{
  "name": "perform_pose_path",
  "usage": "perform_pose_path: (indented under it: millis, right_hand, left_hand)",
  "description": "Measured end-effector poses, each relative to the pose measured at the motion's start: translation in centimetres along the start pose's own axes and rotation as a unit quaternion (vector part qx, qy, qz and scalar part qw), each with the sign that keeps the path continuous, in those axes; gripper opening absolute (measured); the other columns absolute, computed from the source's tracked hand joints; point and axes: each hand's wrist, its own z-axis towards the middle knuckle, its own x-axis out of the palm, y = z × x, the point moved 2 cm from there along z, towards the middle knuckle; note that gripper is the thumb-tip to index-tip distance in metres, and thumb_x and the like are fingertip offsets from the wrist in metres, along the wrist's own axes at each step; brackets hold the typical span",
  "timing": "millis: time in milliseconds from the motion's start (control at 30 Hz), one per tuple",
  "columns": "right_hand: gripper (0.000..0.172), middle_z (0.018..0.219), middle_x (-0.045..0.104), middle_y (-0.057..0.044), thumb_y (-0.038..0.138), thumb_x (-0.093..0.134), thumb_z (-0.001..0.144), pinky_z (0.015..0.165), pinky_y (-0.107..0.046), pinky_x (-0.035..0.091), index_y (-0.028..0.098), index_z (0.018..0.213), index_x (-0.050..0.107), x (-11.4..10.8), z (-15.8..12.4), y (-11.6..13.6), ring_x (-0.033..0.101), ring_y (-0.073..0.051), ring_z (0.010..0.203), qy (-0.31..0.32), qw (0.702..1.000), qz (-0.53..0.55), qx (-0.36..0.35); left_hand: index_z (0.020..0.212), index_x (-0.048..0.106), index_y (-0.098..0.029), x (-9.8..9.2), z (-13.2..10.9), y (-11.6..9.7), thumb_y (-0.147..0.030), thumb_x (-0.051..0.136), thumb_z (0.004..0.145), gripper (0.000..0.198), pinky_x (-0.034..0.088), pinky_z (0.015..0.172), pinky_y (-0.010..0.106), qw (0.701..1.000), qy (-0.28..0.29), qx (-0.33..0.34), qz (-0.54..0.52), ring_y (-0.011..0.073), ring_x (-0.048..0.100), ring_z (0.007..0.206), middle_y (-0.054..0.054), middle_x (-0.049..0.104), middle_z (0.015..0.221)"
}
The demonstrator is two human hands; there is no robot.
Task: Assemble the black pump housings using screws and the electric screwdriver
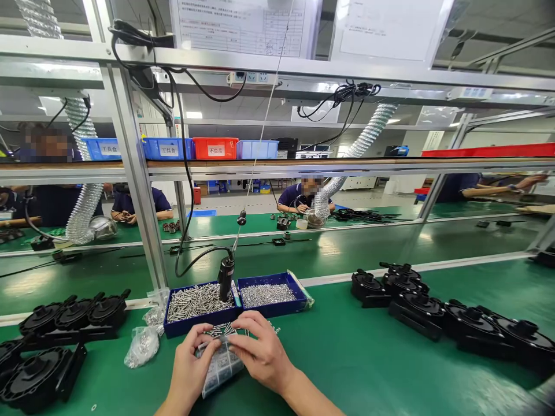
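Note:
My left hand [191, 361] and my right hand [262, 349] are both closed on the upper end of a clear plastic bag [221, 372], one on each side. The bag looks flat-sided and bluish; its contents are hard to make out. Just beyond my fingers lie loose screws [220, 329], partly hidden by the hands. Behind them stands a blue tray of long screws [167, 329]. To its right, a second blue tray [301, 304] contains small shiny nuts. A black electric screwdriver [226, 278] hangs upright on a cord over the screw tray.
Small plastic bags of parts [143, 346] lie left of the trays. Black round housings [37, 375] stand at the left, and more housings [468, 323] line the right. A metal post [136, 190] rises behind. Co-workers [303, 196] sit across the bench.

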Motion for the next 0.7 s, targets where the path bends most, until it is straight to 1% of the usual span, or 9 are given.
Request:
perform_pose_path:
  millis: [100, 200, 267, 333, 433, 500, 533, 600, 700]
  right_hand:
    - [0.054, 0.107, 0.075, -0.005, 0.015, 0.065, 0.098, 0.098, -0.05, 0.055, 0.032, 0.148, 0.056, 0.7, -0.3, -0.3, 0.065, -0.029, 0.107, -0.018, 0.996, 0.048, 0.07]
    - [0.059, 0.1, 0.076, -0.002, 0.014, 0.065, 0.094, 0.107, -0.052, 0.051, 0.029, 0.149, 0.05, 1.3, -0.6, -0.7, 0.069, -0.027, 0.103, -0.046, 0.988, 0.068, 0.135]
    - [0.065, 0.101, 0.076, -0.002, 0.014, 0.066, 0.092, 0.113, -0.053, 0.047, 0.027, 0.151, 0.044, 1.4, -0.6, -0.8, 0.07, -0.027, 0.104, -0.068, 0.984, 0.074, 0.148]
    - [0.068, 0.102, 0.077, -0.002, 0.012, 0.065, 0.093, 0.11, -0.053, 0.049, 0.028, 0.154, 0.04, 1.3, -0.6, -0.5, 0.07, -0.028, 0.105, -0.081, 0.989, 0.051, 0.112]
    - [0.069, 0.1, 0.078, -0.002, 0.008, 0.062, 0.094, 0.094, -0.051, 0.056, 0.034, 0.154, 0.041, 1.0, -0.5, 0.5, 0.068, -0.03, 0.101, -0.079, 0.997, -0.016, 0.0]
    - [0.071, 0.099, 0.078, -0.001, 0.006, 0.063, 0.095, 0.093, -0.052, 0.057, 0.038, 0.154, 0.041, 0.9, -0.5, 1.0, 0.069, -0.029, 0.098, -0.097, 0.995, -0.008, -0.021]
    - [0.074, 0.104, 0.077, -0.002, 0.006, 0.065, 0.094, 0.096, -0.052, 0.057, 0.039, 0.156, 0.039, 0.9, -0.5, 1.1, 0.069, -0.028, 0.1, -0.109, 0.994, 0.023, 0.001]
    - [0.082, 0.125, 0.071, -0.006, 0.009, 0.068, 0.092, 0.099, -0.051, 0.06, 0.038, 0.16, 0.031, 1.4, -0.6, 1.0, 0.068, -0.029, 0.113, -0.124, 0.982, 0.119, 0.081]
    - [0.091, 0.151, 0.051, -0.014, 0.013, 0.071, 0.087, 0.087, -0.043, 0.066, 0.036, 0.163, 0.025, 3.0, -1.0, 1.1, 0.061, -0.031, 0.127, -0.113, 0.951, 0.235, 0.166]
  left_hand:
    - [0.118, 0.066, -0.02, 0.0, -0.3, -0.2, -0.055, 0.075, 0.088, 0.046, 0.064, 0.087, 0.036, 0.999, 0.025, -0.005, -0.041, 0.0272, 0.078, 0.093, 0.009, 0.08, 0.096]
    - [0.126, 0.062, -0.019, -0.3, -0.6, -0.2, -0.056, 0.075, 0.089, 0.054, 0.064, 0.095, 0.04, 0.995, 0.008, -0.02, -0.098, 0.0305, 0.076, 0.109, 0.014, 0.079, 0.112]
    - [0.125, 0.062, -0.019, -0.6, -0.7, -0.1, -0.057, 0.076, 0.089, 0.054, 0.065, 0.094, 0.039, 0.993, -0.009, -0.028, -0.111, 0.0302, 0.077, 0.106, 0.014, 0.079, 0.109]
    - [0.124, 0.062, -0.019, -0.7, -0.7, 0.0, -0.057, 0.076, 0.088, 0.054, 0.065, 0.089, 0.036, 0.994, -0.022, -0.027, -0.104, 0.028, 0.078, 0.097, 0.011, 0.08, 0.101]
    - [0.12, 0.064, -0.021, -0.6, -0.8, -0.2, -0.059, 0.076, 0.088, 0.051, 0.065, 0.079, 0.031, 0.995, -0.036, -0.017, -0.088, 0.0246, 0.078, 0.083, 0.006, 0.079, 0.09]
    - [0.116, 0.065, -0.023, -0.6, -0.9, -0.5, -0.061, 0.076, 0.087, 0.05, 0.063, 0.076, 0.03, 0.996, -0.055, -0.017, -0.073, 0.0237, 0.076, 0.077, 0.002, 0.078, 0.085]
    - [0.115, 0.066, -0.024, -0.6, -0.9, -0.7, -0.063, 0.076, 0.086, 0.049, 0.063, 0.077, 0.03, 0.996, -0.066, -0.018, -0.063, 0.0235, 0.076, 0.076, 0.001, 0.078, 0.083]
    - [0.113, 0.068, -0.027, -0.6, -1.1, -1.0, -0.065, 0.075, 0.086, 0.047, 0.063, 0.077, 0.028, 0.997, -0.07, -0.015, -0.037, 0.0237, 0.076, 0.078, -0.001, 0.079, 0.083]
    - [0.111, 0.072, -0.033, -0.6, -1.4, -0.9, -0.067, 0.072, 0.085, 0.043, 0.066, 0.073, 0.029, 0.999, -0.025, 0.023, 0.022, 0.0253, 0.079, 0.081, -0.003, 0.081, 0.086]
